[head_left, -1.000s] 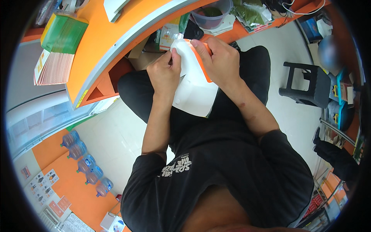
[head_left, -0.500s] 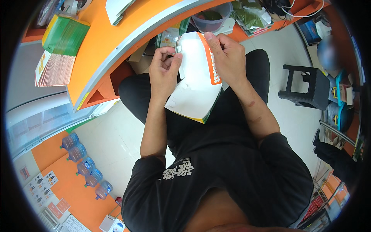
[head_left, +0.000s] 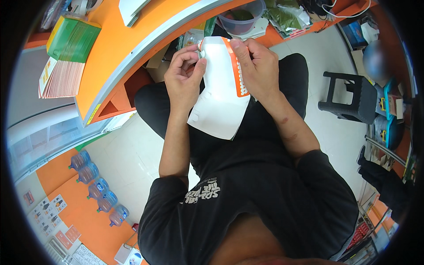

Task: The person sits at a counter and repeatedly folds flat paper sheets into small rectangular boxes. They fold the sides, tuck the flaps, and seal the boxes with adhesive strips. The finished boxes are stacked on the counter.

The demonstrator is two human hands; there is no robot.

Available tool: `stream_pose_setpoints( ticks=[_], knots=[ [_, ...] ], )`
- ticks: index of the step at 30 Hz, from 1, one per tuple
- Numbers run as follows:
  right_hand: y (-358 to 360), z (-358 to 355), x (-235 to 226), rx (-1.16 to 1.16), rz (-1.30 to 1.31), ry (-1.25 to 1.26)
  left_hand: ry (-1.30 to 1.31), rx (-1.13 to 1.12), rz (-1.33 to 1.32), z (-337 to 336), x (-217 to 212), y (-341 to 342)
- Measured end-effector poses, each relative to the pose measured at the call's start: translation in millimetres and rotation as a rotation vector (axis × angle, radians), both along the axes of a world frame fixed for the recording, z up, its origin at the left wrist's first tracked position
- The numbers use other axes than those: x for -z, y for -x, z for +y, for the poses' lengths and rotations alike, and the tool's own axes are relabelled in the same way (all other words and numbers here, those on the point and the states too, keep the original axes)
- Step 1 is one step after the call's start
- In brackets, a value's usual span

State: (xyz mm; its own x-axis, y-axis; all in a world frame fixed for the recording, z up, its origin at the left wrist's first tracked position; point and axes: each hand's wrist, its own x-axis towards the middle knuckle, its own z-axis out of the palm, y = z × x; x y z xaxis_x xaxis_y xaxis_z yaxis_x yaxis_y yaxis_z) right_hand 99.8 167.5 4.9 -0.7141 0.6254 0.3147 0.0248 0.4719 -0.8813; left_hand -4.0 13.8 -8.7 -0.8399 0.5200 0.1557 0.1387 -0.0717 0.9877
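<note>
In front of my lap hangs a white folded card (head_left: 216,84), glossy and slightly curved, with a few faint round dots on its face. Along its right side lies an orange strip (head_left: 242,90) carrying rows of small white round stickers. My right hand (head_left: 258,64) is closed on the strip and the card's upper right edge, thumb on top. At the upper left edge of the card, my left hand (head_left: 185,73) pinches with thumb and forefinger beside a small round dot; its other fingers curl behind. Whether a loose sticker is between those fingertips cannot be made out.
An orange desk (head_left: 110,48) curves ahead, bearing a banded green stack of cards (head_left: 73,42) and white cards (head_left: 131,11). A clear plastic tub (head_left: 240,22) stands on the shelf beyond my hands. A black stool (head_left: 349,97) is at the right; water bottles (head_left: 97,187) line the left.
Both hands have shifted slightly left with the card. The card's lower part has tilted, so its yellow and green edge no longer shows. The grips look the same.
</note>
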Motion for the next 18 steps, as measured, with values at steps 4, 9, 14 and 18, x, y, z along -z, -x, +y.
stream_pose_setpoints(
  ticks=[4, 9, 14, 18],
  knots=[
    [-0.9, -1.1, -2.0, -0.001, -0.009, 0.056, -0.003, -0.02, 0.068, -0.9, -0.9, -0.4],
    [-1.8, -3.4, -15.4, 0.221, 0.425, -0.45, 0.003, -0.1, -0.011, -7.2, 3.1, 3.5],
    [-8.4, -30.3, -15.6, -0.239, 0.077, 0.127, -0.048, -0.102, 0.042, -0.9, -6.7, -8.1],
    [5.4, -24.4, 9.7, -0.316, 0.117, 0.454, -0.07, -0.083, 0.121, -0.5, -9.2, -17.9]
  ],
)
